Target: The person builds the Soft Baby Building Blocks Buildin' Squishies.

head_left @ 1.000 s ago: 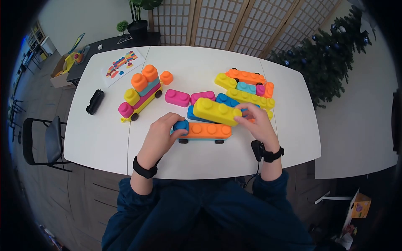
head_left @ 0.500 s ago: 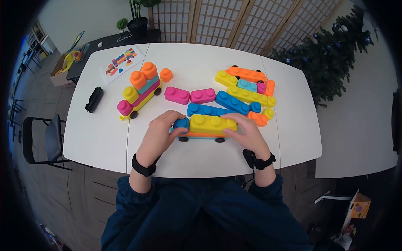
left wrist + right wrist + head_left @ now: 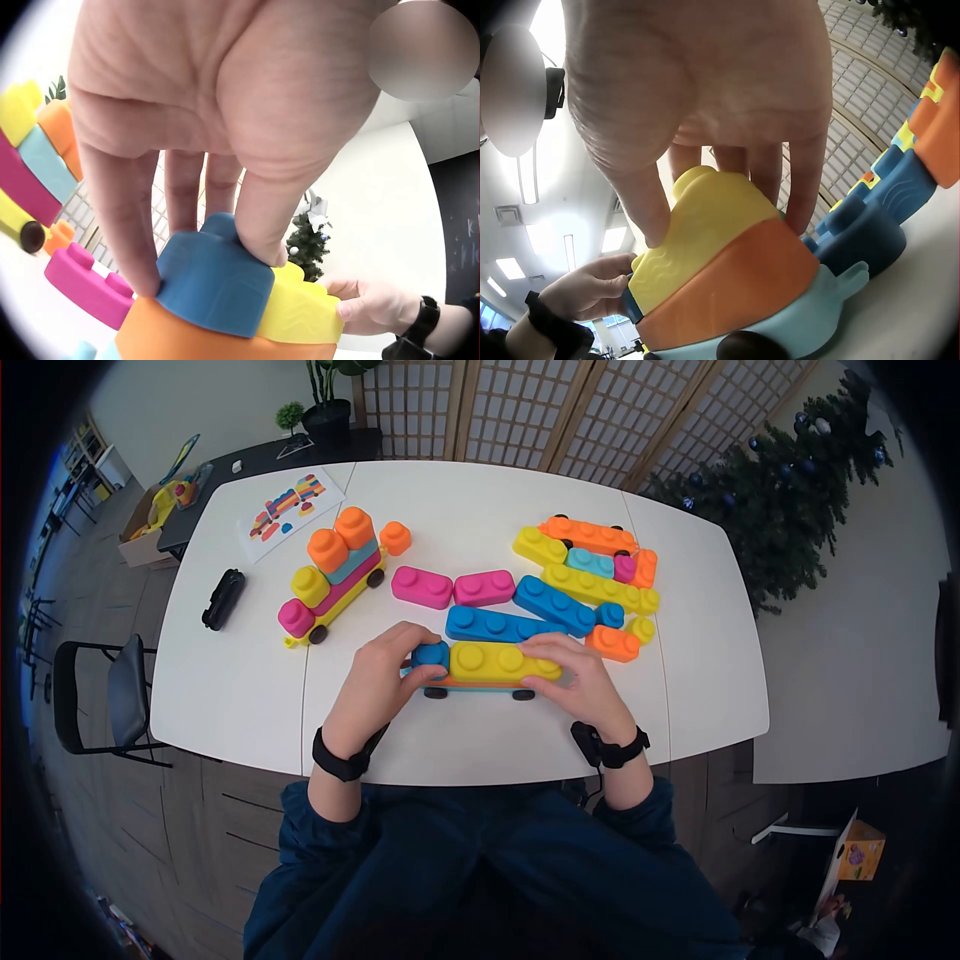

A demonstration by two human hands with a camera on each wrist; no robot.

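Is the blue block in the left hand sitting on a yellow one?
No, the blue block sits on an orange block.

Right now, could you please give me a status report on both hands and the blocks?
Left hand gripping small blue block. Right hand pinching yellow block. Both blocks atop orange block. Long blue block close behind.

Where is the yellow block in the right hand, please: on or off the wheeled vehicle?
On: the right wrist view shows the yellow block on the orange block, above the wheeled base, with no visible gap.
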